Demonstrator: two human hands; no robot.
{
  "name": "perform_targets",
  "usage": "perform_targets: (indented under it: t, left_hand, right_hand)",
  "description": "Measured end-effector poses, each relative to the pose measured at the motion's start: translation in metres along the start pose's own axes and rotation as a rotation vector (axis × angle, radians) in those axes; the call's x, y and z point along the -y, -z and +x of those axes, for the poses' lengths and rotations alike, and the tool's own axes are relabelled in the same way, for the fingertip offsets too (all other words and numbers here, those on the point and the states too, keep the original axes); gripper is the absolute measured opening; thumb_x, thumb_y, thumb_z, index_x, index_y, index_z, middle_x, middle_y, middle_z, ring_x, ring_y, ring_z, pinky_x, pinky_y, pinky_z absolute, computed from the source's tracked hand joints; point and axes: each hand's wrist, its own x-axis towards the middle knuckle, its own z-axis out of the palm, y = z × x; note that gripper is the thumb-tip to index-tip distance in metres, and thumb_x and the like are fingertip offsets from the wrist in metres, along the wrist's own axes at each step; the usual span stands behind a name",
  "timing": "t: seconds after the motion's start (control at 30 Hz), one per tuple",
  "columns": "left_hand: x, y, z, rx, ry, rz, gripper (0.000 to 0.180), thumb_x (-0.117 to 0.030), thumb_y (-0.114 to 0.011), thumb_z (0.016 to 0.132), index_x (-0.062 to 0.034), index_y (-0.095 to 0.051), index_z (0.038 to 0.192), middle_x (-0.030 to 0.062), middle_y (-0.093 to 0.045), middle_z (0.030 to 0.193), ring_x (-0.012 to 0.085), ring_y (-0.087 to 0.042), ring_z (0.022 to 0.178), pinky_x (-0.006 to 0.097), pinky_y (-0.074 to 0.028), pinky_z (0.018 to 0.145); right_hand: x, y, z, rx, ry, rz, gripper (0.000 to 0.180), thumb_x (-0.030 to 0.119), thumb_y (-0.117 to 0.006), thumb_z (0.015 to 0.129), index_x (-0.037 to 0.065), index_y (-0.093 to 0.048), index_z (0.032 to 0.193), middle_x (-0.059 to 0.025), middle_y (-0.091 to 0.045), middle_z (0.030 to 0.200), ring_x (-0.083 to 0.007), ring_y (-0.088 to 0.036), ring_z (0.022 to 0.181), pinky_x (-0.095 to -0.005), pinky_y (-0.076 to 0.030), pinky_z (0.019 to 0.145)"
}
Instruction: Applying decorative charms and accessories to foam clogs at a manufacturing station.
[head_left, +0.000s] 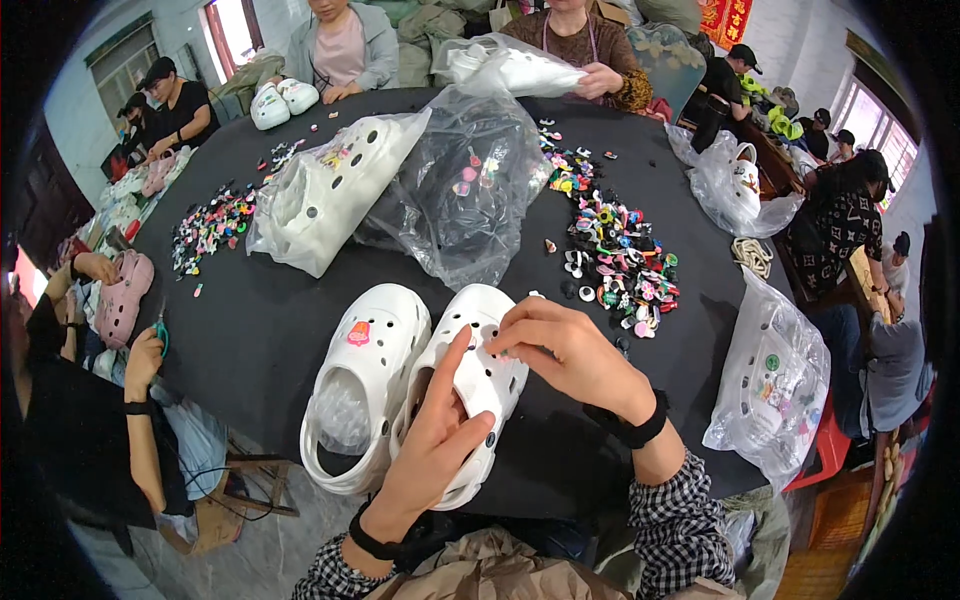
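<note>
A pair of white clogs lies before me on the black table. The left clog (397,318) carries a pink and orange charm (357,333) on its toe, and clear plastic (342,412) fills its opening. My left hand (425,458) grips the right clog (480,303), with the index finger laid along its upper and the thumb at its side. Above this clog's holes my right hand (575,358) is closed in a pinch. A tiny thing seems to be between those fingertips, but they hide most of it.
Shoe charms lie in a right pile (625,265) and a left pile (215,225). Bagged white clogs (335,190) sit beyond the pair, another bagged pair (770,385) at the right edge. A crumpled clear bag (455,190) lies mid-table. People work around; one hand at left holds scissors (161,330).
</note>
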Motion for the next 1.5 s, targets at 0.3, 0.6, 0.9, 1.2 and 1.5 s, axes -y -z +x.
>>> perform_targets:
  t: [0.3, 0.6, 0.9, 1.2, 1.5]
  left_hand:
    - [-0.001, 0.0, 0.0, 0.001, -0.009, -0.01, 0.083, 0.012, -0.049, 0.092, -0.0085, -0.009, 0.162, 0.0123, -0.029, 0.155, 0.0177, -0.035, 0.139, 0.031, -0.033, 0.111]
    - [0.0, 0.0, 0.001, 0.018, -0.028, -0.015, 0.083, 0.011, -0.05, 0.093, -0.0074, -0.008, 0.162, 0.0132, -0.028, 0.156, 0.0182, -0.032, 0.141, 0.032, -0.028, 0.114]
    - [-0.003, 0.001, -0.003, 0.031, -0.039, -0.054, 0.084, 0.013, -0.048, 0.091, -0.0067, -0.008, 0.162, 0.0155, -0.025, 0.158, 0.0201, -0.028, 0.145, 0.033, -0.024, 0.116]
    - [0.001, 0.002, -0.001, 0.036, -0.044, -0.025, 0.085, 0.012, -0.05, 0.09, -0.0052, -0.007, 0.162, 0.0154, -0.024, 0.158, 0.0214, -0.027, 0.146, 0.033, -0.023, 0.117]
    - [0.003, -0.003, 0.001, 0.046, -0.064, 0.06, 0.087, 0.012, -0.05, 0.089, -0.0044, -0.005, 0.162, 0.0158, -0.019, 0.161, 0.0225, -0.024, 0.148, 0.036, -0.019, 0.12]
  right_hand:
    - [-0.001, -0.005, 0.002, -0.046, -0.172, 0.143, 0.016, -0.004, -0.071, 0.084, 0.0, -0.068, 0.098, -0.0102, -0.067, 0.095, -0.0235, -0.068, 0.084, -0.0337, -0.055, 0.073]
    - [-0.002, -0.002, 0.003, -0.001, -0.109, 0.085, 0.014, 0.0, -0.07, 0.086, 0.001, -0.07, 0.1, -0.0113, -0.068, 0.095, -0.025, -0.069, 0.084, -0.0339, -0.055, 0.073]
    - [0.009, 0.0, 0.012, 0.072, -0.31, 0.134, 0.01, 0.003, -0.068, 0.087, -0.002, -0.069, 0.095, -0.0137, -0.071, 0.087, -0.0244, -0.07, 0.082, -0.0349, -0.054, 0.074]
    - [-0.008, 0.009, 0.024, 0.255, -0.142, 0.108, 0.015, 0.005, -0.07, 0.085, 0.001, -0.067, 0.099, -0.0118, -0.068, 0.089, -0.0265, -0.067, 0.083, -0.0373, -0.053, 0.075]
    - [-0.044, 0.005, 0.018, 0.207, -0.163, 0.045, 0.066, 0.024, -0.08, 0.083, 0.007, -0.051, 0.141, -0.0179, -0.047, 0.144, -0.0335, -0.045, 0.133, -0.0404, -0.044, 0.105]
